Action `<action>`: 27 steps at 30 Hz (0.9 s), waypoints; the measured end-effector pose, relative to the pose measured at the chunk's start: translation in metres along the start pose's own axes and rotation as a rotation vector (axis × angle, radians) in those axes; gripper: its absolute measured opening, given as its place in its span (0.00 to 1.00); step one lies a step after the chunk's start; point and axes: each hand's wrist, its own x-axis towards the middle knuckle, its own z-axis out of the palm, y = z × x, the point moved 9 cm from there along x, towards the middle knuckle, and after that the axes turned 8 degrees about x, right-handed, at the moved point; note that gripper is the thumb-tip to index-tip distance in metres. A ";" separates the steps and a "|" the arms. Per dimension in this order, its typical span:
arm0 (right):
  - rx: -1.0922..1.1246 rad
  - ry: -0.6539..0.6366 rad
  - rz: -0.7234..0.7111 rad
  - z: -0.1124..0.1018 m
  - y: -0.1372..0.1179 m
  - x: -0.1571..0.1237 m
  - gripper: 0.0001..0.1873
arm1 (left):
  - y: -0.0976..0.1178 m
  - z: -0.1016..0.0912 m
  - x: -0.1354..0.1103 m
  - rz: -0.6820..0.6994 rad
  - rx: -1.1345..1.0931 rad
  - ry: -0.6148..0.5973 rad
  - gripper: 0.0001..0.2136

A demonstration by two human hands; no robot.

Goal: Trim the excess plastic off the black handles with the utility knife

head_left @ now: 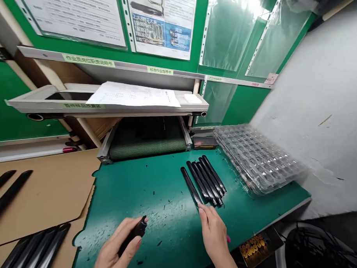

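My left hand is at the bottom centre, fingers wrapped round a short black plastic piece held just above the green table. My right hand lies a little to the right, fingers stretched forward, its fingertips touching the near end of a long black plastic strip. Several more black strips lie side by side just beyond it. Something pink shows at the right hand's far edge; I cannot make out what it is.
A stack of clear plastic blister trays sits at the right. A small conveyor belt ends at the table's back, under a shelf with a paper sheet. Cardboard with more black strips lies left. Black shavings dot the table.
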 end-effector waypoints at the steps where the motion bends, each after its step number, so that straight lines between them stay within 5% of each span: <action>1: 0.149 -0.073 -0.038 0.001 -0.019 -0.003 0.27 | 0.010 0.000 0.006 0.050 -0.048 -0.029 0.17; 4: 0.560 -0.295 -0.151 0.005 -0.086 -0.009 0.23 | 0.034 0.001 0.019 0.137 -0.203 -0.099 0.16; 9: 0.793 -0.508 -0.223 0.010 -0.154 -0.008 0.19 | 0.044 0.000 0.028 0.173 -0.368 -0.185 0.16; 17: 0.888 -0.631 -0.183 0.027 -0.171 -0.002 0.15 | 0.038 -0.011 0.028 0.219 -0.409 -0.174 0.15; 23: 0.807 -0.504 -0.283 0.031 -0.176 -0.003 0.14 | 0.016 -0.022 0.021 0.129 -0.339 0.014 0.13; 27: 0.766 -0.370 -0.283 0.035 -0.171 0.007 0.16 | 0.030 -0.037 0.016 0.265 -0.233 0.246 0.11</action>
